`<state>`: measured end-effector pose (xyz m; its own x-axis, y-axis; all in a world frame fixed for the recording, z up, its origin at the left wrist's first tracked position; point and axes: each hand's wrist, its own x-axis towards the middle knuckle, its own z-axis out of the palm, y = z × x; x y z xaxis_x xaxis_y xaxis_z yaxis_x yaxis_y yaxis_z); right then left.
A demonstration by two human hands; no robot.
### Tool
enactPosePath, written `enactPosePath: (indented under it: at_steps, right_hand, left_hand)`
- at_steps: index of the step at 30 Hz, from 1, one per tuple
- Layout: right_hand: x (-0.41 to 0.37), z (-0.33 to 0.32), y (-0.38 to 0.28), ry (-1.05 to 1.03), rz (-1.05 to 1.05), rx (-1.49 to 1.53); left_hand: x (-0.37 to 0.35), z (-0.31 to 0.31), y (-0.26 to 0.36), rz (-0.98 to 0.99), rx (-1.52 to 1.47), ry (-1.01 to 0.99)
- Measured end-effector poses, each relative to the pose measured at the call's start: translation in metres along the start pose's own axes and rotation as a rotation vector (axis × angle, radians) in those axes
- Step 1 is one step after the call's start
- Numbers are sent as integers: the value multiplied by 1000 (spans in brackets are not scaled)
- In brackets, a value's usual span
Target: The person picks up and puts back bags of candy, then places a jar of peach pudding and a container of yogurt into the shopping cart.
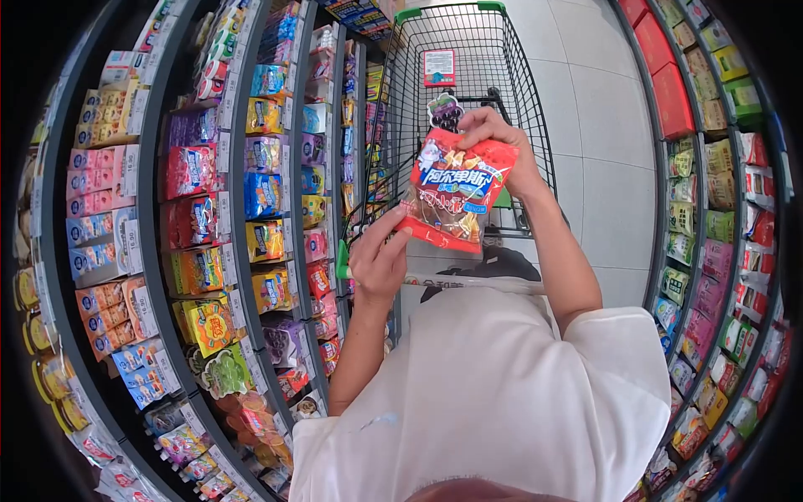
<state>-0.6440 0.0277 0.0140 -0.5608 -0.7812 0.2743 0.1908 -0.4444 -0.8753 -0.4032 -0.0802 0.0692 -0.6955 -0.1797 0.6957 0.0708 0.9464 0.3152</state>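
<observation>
Steadying a bag (452, 194), upper centre
Left hand (379, 258) and right hand (502, 149) are pinching its edges, both nearly closed; slackening could drop it.

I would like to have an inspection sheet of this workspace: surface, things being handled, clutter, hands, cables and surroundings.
Surface: pale tiled floor.
Job's things: red bag with a see-through window, held up; behind it in view, a wire shopping cart.
Clutter: grape-pictured item and red-and-white item beyond the bag; whether they lie loose in the cart is unclear.
Hands: left hand pinches the bag's lower left edge; right hand grips its upper right.
Cables: nothing seen.
Surroundings: left shelves and right shelves, stocked with packaged goods.
</observation>
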Motion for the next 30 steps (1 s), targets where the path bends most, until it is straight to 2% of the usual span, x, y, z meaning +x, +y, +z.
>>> enactPosePath:
  at_steps: [6,9,12,13,14,16,18,20,21,23,26,29,30]
  right_hand:
    - [4,19,-20,-59,109,548]
    - [-2,26,-15,-76,93,638]
    - [-8,29,-8,-73,132,734]
    - [-11,30,-5,-69,154,780]
    - [-16,32,-4,-66,181,828]
    - [-21,36,1,-30,139,651]
    - [-23,43,5,-30,197,630]
    - [-29,40,18,-83,241,484]
    - [-34,45,17,58,374,485]
    - [-48,52,12,353,626,459]
    - [-59,60,30,251,472,283]
    - [-76,71,26,186,549,350]
    - [-80,70,26,94,526,323]
  left_hand:
    - [2,3,23,-84,-58,23]
    - [1,3,30,-207,-164,3]
    - [-3,13,30,-469,-395,144]
    - [0,16,34,-667,-607,192]
    - [1,19,36,-785,-744,165]
    - [7,21,31,-994,-999,156]
    - [-4,22,17,-1165,-1107,-217]
    - [-2,23,23,-1146,-1099,-198]
    - [-2,25,26,-1136,-1102,-197]
    - [-8,27,26,-1124,-1123,-75]
    - [-8,19,24,-1125,-1100,106]
    - [-18,13,15,-1118,-1039,207]
    - [-21,15,14,-1110,-1023,225]
